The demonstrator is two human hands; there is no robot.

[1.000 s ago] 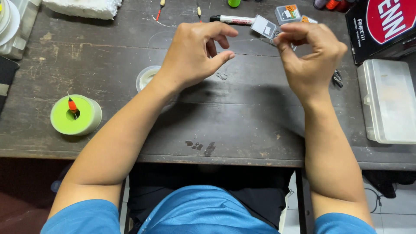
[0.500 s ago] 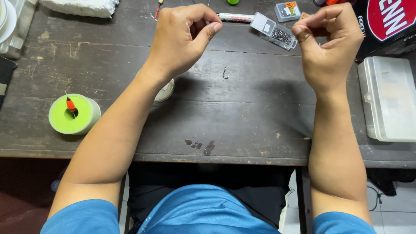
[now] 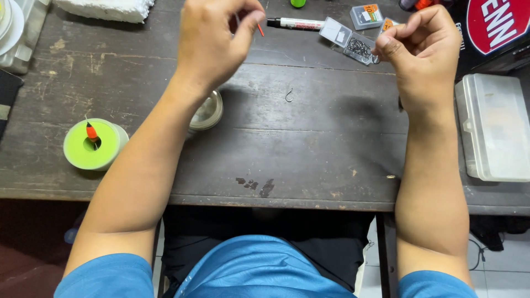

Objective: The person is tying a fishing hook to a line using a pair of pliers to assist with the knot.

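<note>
Left hand [image 3: 212, 47] and right hand [image 3: 417, 47] are being held wider apart than before, fingers pinched. Possibly thin line is being gripped; too fine to tell. Hook [image 3: 288, 95] is lying on the table [image 3: 309, 149] between them.

Around the small fishhook [image 3: 288, 95] the dark wooden surface [image 3: 309, 154] lies bare, open toward the near edge between both forearms. Left of the hook stand a round clear spool [image 3: 208, 112] and, farther left, a green spool [image 3: 93, 145]. Behind it, a marker [image 3: 295, 24] and open hook packet [image 3: 353, 45] crowd the way. Right of it, well apart, sits a clear plastic box [image 3: 493, 132].
</note>
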